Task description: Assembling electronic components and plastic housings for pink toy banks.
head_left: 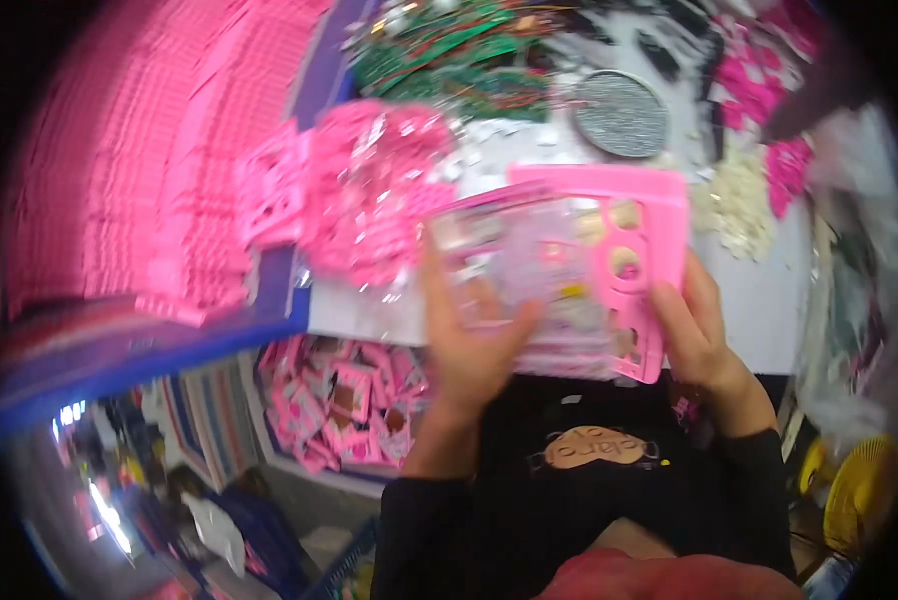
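Observation:
My left hand (469, 345) and my right hand (697, 328) both hold a flat pink plastic card (641, 215) with round cut-outs, partly inside a clear plastic bag (514, 260). The left hand grips the bag's lower left side with fingers spread over it. Fingers of the right hand wrap the card's lower right edge. The picture is blurred by motion, so small items on the card cannot be told apart.
A heap of pink pieces in clear bags (369, 190) lies to the left on the white table (759, 300). Tall stacks of pink cards (139, 170) fill the far left. A round grey disc (621, 113) and green-red clutter (449, 60) lie behind. A box of pink packets (344, 405) sits below.

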`<action>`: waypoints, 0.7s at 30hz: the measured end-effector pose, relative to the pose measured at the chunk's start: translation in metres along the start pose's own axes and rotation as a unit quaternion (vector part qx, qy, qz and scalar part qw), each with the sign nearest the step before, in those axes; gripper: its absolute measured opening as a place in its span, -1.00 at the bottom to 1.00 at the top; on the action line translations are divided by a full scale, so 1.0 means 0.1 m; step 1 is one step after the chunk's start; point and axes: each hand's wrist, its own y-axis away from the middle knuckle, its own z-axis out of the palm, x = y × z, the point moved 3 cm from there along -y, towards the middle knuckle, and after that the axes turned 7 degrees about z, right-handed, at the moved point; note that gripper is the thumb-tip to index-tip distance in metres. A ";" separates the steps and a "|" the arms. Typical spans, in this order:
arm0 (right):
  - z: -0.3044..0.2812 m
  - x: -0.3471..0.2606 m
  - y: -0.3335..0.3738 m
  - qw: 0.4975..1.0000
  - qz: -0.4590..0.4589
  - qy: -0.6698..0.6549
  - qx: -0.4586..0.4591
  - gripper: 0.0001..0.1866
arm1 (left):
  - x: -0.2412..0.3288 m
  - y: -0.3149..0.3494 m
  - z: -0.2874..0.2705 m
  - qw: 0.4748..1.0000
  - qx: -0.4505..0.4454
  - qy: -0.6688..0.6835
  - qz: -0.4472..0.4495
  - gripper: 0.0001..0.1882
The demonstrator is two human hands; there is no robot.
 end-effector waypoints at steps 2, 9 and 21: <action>-0.05 -0.03 -0.11 0.995 0.063 -0.077 -0.024 -0.59 | 0.06 0.05 -0.03 0.994 0.050 0.095 -0.014 0.21; 0.04 0.20 -0.15 0.997 -0.006 -0.005 -0.083 -0.53 | -0.38 0.32 -0.02 0.980 -0.121 -0.149 -0.044 0.23; 0.01 0.04 -0.12 0.989 -0.029 0.078 -0.120 -0.51 | -0.37 0.38 0.10 0.990 -0.097 -0.032 -0.097 0.18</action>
